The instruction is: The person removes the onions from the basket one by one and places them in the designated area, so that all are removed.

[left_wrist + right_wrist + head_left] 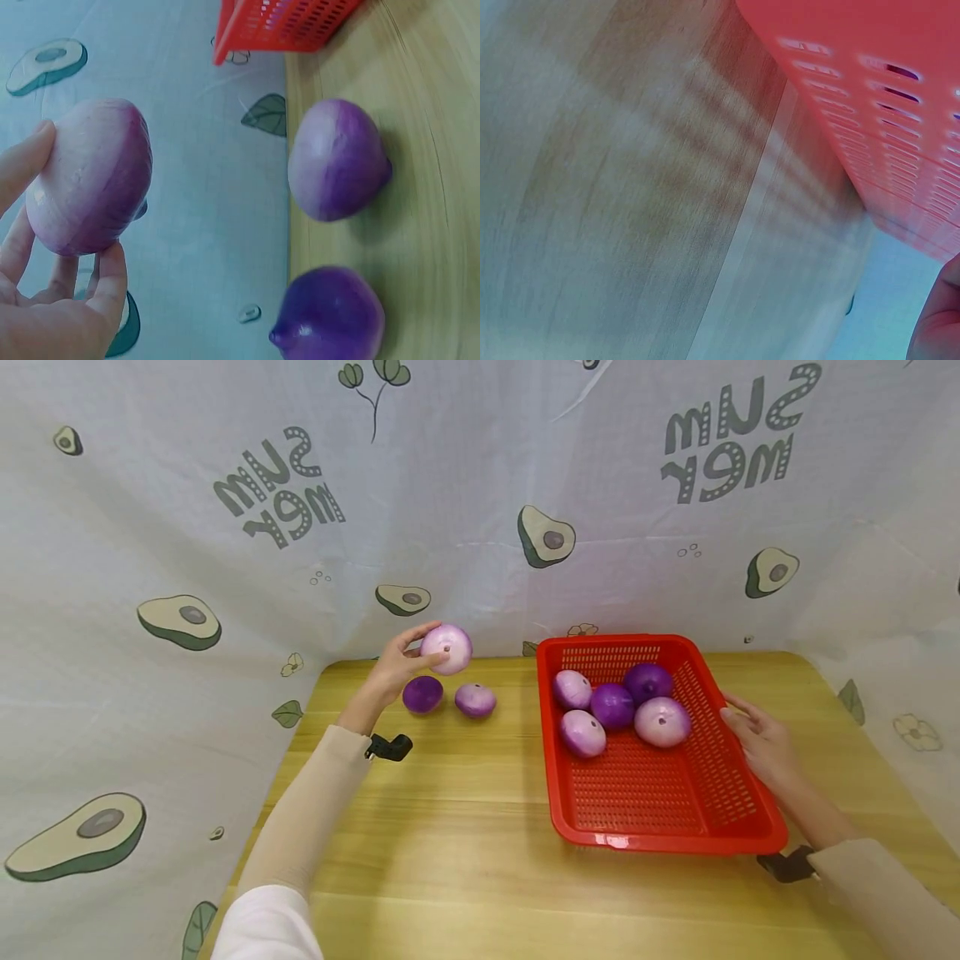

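Note:
My left hand (393, 670) holds a pale purple-and-white onion (453, 640) up off the table, thumb on one side and fingertips on the other. Below it on the wooden table lie a dark purple onion (423, 695) and a two-toned onion (476, 702), side by side. On the right, my right hand (767, 745) grips the right rim of a red plastic basket (675, 842), thumb over the edge and fingers along the outside. Several onions, such as a white-topped one (663, 722), sit toward the back of the basket.
Behind the wooden table (435, 852) hangs a pale cloth (465, 468) printed with avocados and lettering, close to the back edge. The basket's slotted side wall (900, 135) rises from the table beside my right hand.

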Available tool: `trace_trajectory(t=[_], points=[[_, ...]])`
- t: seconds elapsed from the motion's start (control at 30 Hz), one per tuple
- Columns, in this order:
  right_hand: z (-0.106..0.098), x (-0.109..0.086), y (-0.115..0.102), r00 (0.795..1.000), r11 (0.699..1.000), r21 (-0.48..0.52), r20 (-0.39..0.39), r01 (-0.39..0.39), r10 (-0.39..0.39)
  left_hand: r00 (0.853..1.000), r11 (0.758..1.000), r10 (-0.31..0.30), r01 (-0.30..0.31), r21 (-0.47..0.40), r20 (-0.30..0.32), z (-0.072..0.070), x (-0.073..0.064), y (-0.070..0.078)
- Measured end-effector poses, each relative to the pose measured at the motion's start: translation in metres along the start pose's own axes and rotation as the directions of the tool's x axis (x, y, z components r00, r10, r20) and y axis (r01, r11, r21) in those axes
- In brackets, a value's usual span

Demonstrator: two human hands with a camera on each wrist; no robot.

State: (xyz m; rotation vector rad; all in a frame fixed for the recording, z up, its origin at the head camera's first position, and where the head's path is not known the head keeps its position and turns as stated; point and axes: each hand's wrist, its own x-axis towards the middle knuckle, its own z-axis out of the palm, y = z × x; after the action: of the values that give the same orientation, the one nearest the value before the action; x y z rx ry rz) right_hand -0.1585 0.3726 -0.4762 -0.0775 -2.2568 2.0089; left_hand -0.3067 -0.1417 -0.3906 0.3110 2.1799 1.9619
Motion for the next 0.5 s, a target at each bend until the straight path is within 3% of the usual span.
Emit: trace_trajectory(t=[0.27, 0.5], points=[[0.000, 0.000, -0.002, 1.000, 1.000, -0.003, 0.001, -0.005, 0.005, 0.994, 0.999, -0.015, 0.019, 0.036, -0.109, -0.030, -0.010, -0.019], [-0.001, 0.000, -0.003, 1.000, 1.000, -0.009, -0.003, -0.005, 0.005, 0.971, 0.997, -0.062, 0.071, 0.032, -0.232, -0.059, -0.019, -0.037]])
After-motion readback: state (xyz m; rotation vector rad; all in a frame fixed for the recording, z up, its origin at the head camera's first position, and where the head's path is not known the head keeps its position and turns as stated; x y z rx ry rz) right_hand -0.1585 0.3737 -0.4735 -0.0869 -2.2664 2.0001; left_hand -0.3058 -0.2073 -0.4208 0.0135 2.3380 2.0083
